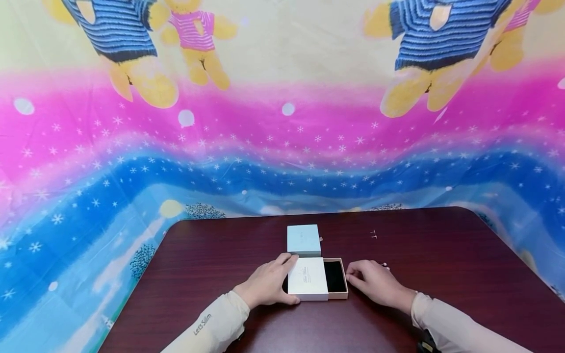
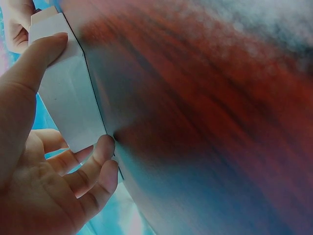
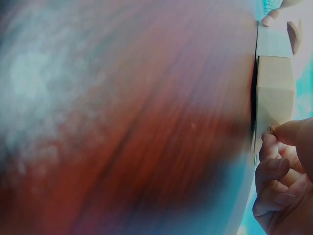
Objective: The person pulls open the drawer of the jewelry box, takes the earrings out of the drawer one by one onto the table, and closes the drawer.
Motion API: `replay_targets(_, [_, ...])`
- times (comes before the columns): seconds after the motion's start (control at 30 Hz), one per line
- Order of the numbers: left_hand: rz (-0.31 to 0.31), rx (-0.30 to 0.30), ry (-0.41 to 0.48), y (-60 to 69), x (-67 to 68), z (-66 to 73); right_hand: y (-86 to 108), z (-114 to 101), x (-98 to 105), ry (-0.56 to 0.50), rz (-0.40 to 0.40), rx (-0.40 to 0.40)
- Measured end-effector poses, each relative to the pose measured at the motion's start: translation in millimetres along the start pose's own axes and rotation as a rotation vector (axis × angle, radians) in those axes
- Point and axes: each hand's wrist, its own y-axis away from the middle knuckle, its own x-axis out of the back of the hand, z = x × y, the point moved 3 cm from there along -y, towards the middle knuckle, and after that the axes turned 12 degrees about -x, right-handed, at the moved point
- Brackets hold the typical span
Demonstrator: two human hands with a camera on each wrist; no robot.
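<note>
A white slide-out gift box (image 1: 309, 282) lies on the table, its drawer (image 1: 345, 289) with a black lining partly out to the right. My left hand (image 1: 269, 282) grips the white sleeve from its left end, the thumb (image 2: 51, 46) along the near side in the left wrist view. At the drawer's right end, my right hand (image 1: 375, 282) pinches what looks like a small pull tab (image 3: 271, 128) between thumb and forefinger. The other fingers of that hand are curled. Most of the tab is hidden by the fingertips.
A light blue box (image 1: 303, 239) with a small side tab stands just behind the white one. Two small pale T-shaped pieces (image 1: 373, 235) lie farther back right. Tiny items (image 1: 385, 265) show behind my right hand. A printed cloth (image 1: 282, 181) hangs around the table (image 1: 212, 245).
</note>
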Motion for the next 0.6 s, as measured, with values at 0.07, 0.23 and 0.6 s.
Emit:
replay_targets(0.07, [0.001,0.000,0.000,0.0,0.3,0.2,-0.3,-0.9,-0.3,-0.002,-0.002,0.002])
replay_targets(0.23, [0.001,0.001,0.005,0.3,0.2,0.6,-1.3,-3.4,-1.4,-0.006,-0.009,0.010])
replay_targets(0.6, [0.005,-0.004,0.005,1.0,1.2,0.8,-4.0,-7.5,-3.8,-0.019,-0.033,0.019])
